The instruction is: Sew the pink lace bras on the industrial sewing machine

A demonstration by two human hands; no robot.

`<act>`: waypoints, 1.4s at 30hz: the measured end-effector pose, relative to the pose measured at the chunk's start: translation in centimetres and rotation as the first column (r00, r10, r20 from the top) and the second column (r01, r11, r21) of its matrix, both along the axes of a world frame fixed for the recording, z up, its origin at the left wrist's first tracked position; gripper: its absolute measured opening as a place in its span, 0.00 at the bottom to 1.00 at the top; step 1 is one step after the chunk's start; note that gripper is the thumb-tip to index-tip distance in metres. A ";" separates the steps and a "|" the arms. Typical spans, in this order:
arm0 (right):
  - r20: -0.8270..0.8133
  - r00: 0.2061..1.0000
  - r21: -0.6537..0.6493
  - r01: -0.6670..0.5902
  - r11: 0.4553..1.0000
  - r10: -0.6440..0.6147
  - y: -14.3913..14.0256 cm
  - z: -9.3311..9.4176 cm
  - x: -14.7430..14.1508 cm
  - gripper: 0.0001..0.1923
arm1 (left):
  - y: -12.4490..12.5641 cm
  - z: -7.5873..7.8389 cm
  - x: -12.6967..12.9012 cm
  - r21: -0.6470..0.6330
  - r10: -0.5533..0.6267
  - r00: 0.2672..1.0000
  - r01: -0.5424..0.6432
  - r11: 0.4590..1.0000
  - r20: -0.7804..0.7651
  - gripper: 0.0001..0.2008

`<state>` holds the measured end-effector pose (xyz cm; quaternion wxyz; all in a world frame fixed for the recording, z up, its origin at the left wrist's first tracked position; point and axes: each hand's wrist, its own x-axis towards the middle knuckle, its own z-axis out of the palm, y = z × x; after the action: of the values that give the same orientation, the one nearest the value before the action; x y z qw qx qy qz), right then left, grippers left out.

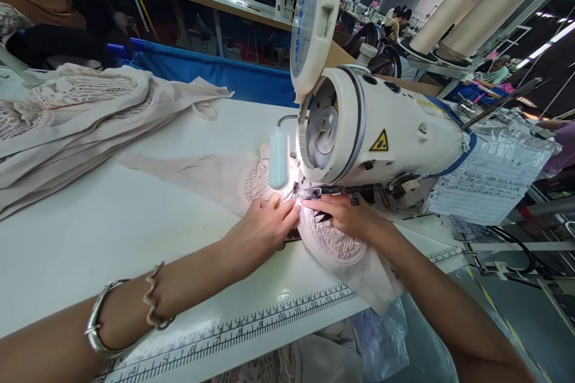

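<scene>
A white industrial sewing machine stands on a white table. Under its needle lies a pale beige garment piece with lace. My left hand presses flat on the fabric just left of the presser foot, fingers together, a ring on one finger. My right hand lies on the lace panel just right of the needle, fingertips meeting the left hand's. Bracelets circle my left wrist. The needle itself is hidden by glare from the machine lamp.
A pile of beige lace garments lies at the table's left. A printed ruler runs along the front edge. A paper sheet in plastic hangs right of the machine. Other sewing stations and seated people are behind.
</scene>
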<state>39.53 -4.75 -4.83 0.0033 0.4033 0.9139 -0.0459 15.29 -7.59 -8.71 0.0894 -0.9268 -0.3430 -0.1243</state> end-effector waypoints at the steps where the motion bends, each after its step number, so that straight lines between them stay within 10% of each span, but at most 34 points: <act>1: 0.002 1.000 -0.002 -0.006 1.000 0.006 0.1 -0.2 0.0 0.27 | 0.1 0.0 -0.1 -0.005 0.002 1.000 -0.002 1.000 0.016 0.23; 19: 0.013 0.998 0.045 0.060 0.997 -0.061 -0.8 -0.6 -1.2 0.12 | 3.5 -0.6 -1.9 -0.234 -0.091 0.930 0.183 0.955 0.356 0.17; 31: -0.190 0.890 -0.078 0.408 0.910 -0.416 -0.6 -2.4 -2.0 0.03 | 0.2 1.3 0.4 0.069 -0.006 0.995 -0.001 0.998 0.097 0.16; 42: -0.191 0.951 0.101 0.266 0.959 -0.243 -0.6 -2.9 -0.7 0.12 | -2.5 -0.1 2.1 0.250 0.022 1.000 -0.017 0.968 -0.014 0.20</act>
<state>38.82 -5.33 -7.70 -0.1088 0.5117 0.8519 -0.0241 17.34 -10.07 -8.79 0.2097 -0.9057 -0.3329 -0.1579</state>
